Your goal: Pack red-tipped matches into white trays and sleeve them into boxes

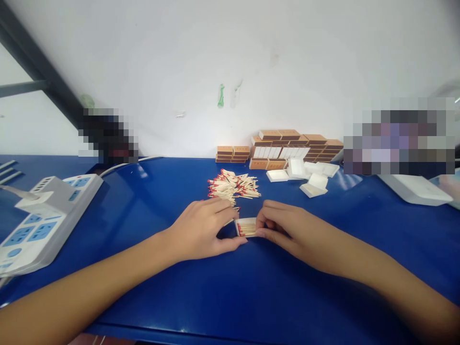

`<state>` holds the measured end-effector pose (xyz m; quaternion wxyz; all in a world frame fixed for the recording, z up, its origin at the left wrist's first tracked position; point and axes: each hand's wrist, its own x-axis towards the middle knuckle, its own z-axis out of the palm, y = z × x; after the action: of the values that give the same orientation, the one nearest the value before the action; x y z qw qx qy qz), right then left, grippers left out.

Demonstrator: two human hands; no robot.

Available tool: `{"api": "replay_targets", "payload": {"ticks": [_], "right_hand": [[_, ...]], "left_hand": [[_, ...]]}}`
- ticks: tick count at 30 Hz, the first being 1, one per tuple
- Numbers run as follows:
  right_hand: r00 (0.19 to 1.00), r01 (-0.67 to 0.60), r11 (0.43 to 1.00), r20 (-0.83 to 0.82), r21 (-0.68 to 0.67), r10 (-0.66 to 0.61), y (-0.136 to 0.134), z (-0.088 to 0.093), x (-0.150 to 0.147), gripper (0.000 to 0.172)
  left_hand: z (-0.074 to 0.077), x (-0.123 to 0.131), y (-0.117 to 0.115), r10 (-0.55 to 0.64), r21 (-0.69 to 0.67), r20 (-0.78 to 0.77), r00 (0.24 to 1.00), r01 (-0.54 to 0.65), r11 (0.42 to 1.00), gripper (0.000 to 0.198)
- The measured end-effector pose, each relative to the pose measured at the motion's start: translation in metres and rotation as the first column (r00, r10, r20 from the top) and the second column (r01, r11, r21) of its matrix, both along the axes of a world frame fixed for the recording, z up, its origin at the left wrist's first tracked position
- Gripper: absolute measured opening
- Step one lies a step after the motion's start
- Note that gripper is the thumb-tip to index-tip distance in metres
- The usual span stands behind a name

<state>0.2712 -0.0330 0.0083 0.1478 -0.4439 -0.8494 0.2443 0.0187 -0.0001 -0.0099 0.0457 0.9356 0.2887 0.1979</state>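
A small white matchbox tray (247, 221) lies on the blue table in front of me, with a layer of red-tipped matches (246, 229) inside. My left hand (204, 227) holds its left end, thumb along the front edge and index finger at the back corner. At the right end, my right hand (280, 223) pinches the tray, its fingers closed and partly covering that side. Just behind, loose matches (233, 184) with red heads form a pile. Whether a match is also between my fingers cannot be made out.
Against the wall stand stacked brown matchboxes (287, 143) and a smaller stack (233, 154). Several white trays (312, 184) lie in front of them. At left is a white power strip (72, 201) with a plug and cable. A white container (417, 190) sits at far right.
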Motion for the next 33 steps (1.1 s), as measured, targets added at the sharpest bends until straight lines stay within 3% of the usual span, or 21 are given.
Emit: {"api": "replay_targets", "payload": {"ticks": [6, 12, 17, 33], "right_hand": [[0.999, 0.035, 0.998, -0.039, 0.06, -0.033, 0.005, -0.001, -0.004, 0.013], [0.97, 0.242, 0.908, -0.09, 0.341, -0.225, 0.04, -0.02, 0.006, 0.008], [0.97, 0.239, 0.908, -0.038, 0.344, -0.241, 0.057, -0.032, 0.002, 0.008], [0.955, 0.11, 0.892, 0.202, 0.438, -0.217, 0.049, -0.033, 0.012, 0.024]], "left_hand": [[0.003, 0.0, -0.001, 0.002, -0.029, -0.016, 1.0, -0.002, 1.0, 0.033], [0.001, 0.001, -0.005, -0.073, -0.023, 0.006, 0.997, 0.074, 0.997, 0.035], [0.0, 0.001, -0.005, -0.077, -0.003, 0.014, 0.997, 0.077, 0.997, 0.035], [0.0, -0.001, 0.001, -0.033, -0.027, -0.028, 0.999, 0.032, 0.999, 0.036]]}}
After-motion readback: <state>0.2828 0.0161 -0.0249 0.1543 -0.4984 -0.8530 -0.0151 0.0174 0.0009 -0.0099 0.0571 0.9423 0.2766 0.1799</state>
